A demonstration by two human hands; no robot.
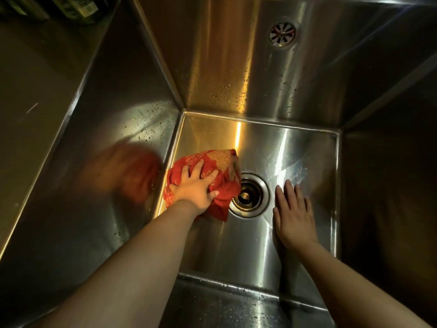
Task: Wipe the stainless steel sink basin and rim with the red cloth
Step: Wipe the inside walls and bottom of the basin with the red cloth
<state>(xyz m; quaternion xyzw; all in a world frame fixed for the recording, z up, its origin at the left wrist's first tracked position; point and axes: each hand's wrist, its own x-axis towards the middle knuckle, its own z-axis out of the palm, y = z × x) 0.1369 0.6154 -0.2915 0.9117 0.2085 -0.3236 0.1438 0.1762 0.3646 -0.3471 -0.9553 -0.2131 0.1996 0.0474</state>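
Pressing red cloth (224, 162) onto floor of sink (295, 150), left hand (196, 188) clutches bunched fabric, fingers spread and curled into it. Cloth lies left of drain (250, 197), edge over drain rim. Right hand (293, 216) lies flat on floor right of drain, fingers straight.

No text, brand, number or sign is legible. The pale label (89, 7) on a dark container (78, 10) at the far left carries print too blurred to read.
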